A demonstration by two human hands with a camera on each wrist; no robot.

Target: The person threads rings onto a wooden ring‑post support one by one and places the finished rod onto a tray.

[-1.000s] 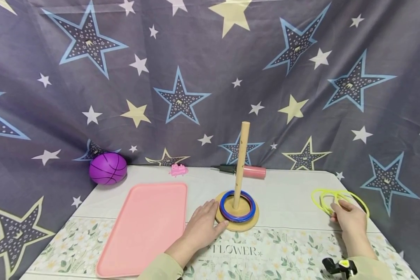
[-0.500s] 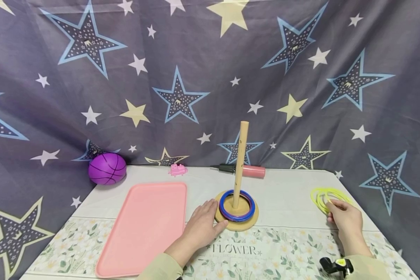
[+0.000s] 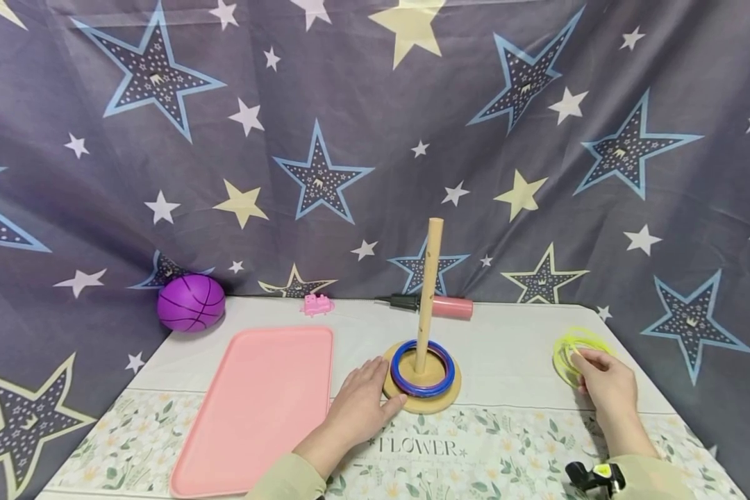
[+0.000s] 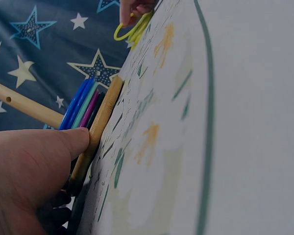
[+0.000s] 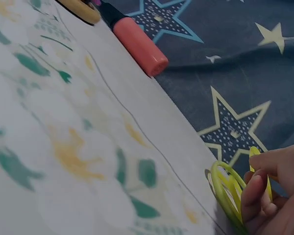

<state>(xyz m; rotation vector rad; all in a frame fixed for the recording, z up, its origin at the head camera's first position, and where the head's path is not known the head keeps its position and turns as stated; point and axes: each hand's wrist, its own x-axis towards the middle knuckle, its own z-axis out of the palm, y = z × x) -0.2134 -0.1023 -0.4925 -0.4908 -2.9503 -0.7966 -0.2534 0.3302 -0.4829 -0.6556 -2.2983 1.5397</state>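
Note:
My right hand [image 3: 609, 389] pinches a loose coil of neon yellow cord [image 3: 561, 353] between thumb and fingers at the table's right side. A round wooden base [image 3: 434, 405] with an upright wooden peg [image 3: 431, 278] stands mid-table. Stacked rings [image 3: 452, 378] lie around the peg; blue ones are uppermost, and teal, purple and dark edges show beneath in the left wrist view. Against the base's left side rests my left hand [image 3: 361, 404], its fingers extended along the rim and its thumb touching the near edge.
Left of the base lies a pink tray [image 3: 262, 410]. Along the back are a purple ball [image 3: 191, 303], a small pink toy [image 3: 317, 305] and a red and black hand pump [image 3: 453, 307] partly behind the peg. A star-patterned curtain [image 3: 350, 90] encloses the table.
My right hand has moved left and drawn the yellow cord into a smaller bundle; its wide right-hand loop no longer shows. The left hand and the ring stand stay put.

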